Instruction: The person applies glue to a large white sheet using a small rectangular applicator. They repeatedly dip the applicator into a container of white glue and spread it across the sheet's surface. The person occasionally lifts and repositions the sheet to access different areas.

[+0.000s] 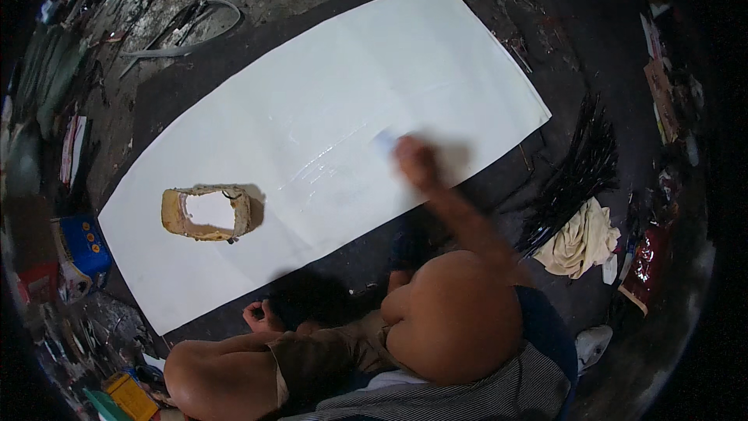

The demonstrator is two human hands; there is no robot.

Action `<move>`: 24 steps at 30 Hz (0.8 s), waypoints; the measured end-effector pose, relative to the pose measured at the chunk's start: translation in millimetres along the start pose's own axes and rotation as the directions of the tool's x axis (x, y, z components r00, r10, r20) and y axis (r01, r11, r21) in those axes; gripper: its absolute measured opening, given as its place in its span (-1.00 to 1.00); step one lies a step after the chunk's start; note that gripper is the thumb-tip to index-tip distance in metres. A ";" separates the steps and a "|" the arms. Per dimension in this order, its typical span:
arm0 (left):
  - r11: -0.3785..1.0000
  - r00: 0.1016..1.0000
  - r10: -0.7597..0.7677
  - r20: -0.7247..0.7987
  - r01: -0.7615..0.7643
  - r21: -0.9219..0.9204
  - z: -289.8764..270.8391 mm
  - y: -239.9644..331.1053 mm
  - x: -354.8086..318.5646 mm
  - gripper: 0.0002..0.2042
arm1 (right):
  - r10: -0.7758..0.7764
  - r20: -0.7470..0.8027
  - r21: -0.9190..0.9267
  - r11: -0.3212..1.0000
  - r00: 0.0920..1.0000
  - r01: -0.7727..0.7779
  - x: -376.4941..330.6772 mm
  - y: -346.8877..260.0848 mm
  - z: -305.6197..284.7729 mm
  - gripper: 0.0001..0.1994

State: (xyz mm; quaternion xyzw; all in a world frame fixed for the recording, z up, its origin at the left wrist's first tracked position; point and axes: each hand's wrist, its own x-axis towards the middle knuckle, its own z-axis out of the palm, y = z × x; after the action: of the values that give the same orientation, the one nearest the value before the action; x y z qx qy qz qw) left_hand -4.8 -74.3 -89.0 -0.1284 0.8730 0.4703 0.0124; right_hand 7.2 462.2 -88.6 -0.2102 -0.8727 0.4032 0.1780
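A large white sheet (257, 125) lies across the dark floor, with shiny wet streaks near its middle. My right hand (417, 162), smeared by motion, reaches over the right half of the sheet. Its fingers grip a small pale blue flat piece (384, 140), too blurred to tell its kind. On the sheet's left part stands a yellowed, crusted cut-open container (173, 214) with something white inside. My left hand (263, 317) rests by my left knee at the sheet's near edge, its fingers curled and nothing visible in them.
To the right lie a bundle of thin black strands (580, 168) and a crumpled cream cloth (580, 240). A blue box (84, 249) stands by the sheet's left corner. A pale curved strip (226, 27) lies beyond the sheet. Assorted clutter lines both sides.
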 end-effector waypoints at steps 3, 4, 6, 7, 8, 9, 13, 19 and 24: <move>0.994 0.993 0.111 -0.033 -0.111 -0.006 -3.7 4.9 -2.2 -0.79 | 0.161 -0.443 -0.713 0.533 0.882 -0.456 64.7 40.3 -138.4 -0.90; 0.997 0.997 0.073 -0.020 -0.073 -0.036 -2.9 2.4 -4.0 -0.79 | 0.170 -0.519 -0.702 0.474 0.837 -0.531 73.1 54.2 -175.0 -0.89; 0.995 1.000 0.004 -0.026 -0.006 -0.102 1.6 -4.5 -2.6 -0.80 | 0.179 -0.671 -0.636 0.360 0.720 -0.683 95.7 72.4 -215.5 -0.87; 0.997 0.999 0.012 -0.036 -0.015 -0.076 2.8 5.3 -3.9 -0.80 | 0.231 -0.625 -0.572 0.514 0.746 -0.639 103.7 64.8 -200.3 -0.86; 0.998 0.999 0.020 -0.046 -0.022 -0.051 7.9 14.7 -4.1 -0.81 | 0.171 -0.558 -0.611 0.577 0.812 -0.541 113.2 65.9 -170.4 -0.87; 0.999 0.998 0.031 -0.052 -0.033 -0.024 8.4 23.7 -4.2 -0.81 | 0.113 -0.487 -0.638 0.632 0.866 -0.441 120.5 66.5 -142.2 -0.88; 0.998 0.999 -0.023 -0.047 0.019 -0.067 -3.2 10.2 2.1 -0.83 | -0.365 -0.053 -0.327 0.886 0.930 0.329 86.3 -12.4 54.7 -0.80; 0.997 0.997 -0.051 0.058 0.054 -0.052 -8.3 -3.8 7.9 -0.82 | -0.469 0.385 0.065 0.873 0.795 0.483 -32.0 -164.5 123.2 -0.91; 0.998 0.998 -0.064 0.011 0.064 0.001 -20.6 -23.5 1.7 -0.81 | -0.141 -0.117 -0.241 0.964 0.983 0.109 3.2 -61.4 62.5 -0.97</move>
State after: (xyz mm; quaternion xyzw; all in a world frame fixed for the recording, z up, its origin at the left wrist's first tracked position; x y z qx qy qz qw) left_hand 1.1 -104.0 -97.0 -0.1535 0.8686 0.4700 0.0322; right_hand -39.3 388.5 -78.6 -0.2005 -0.9117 0.2708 0.2349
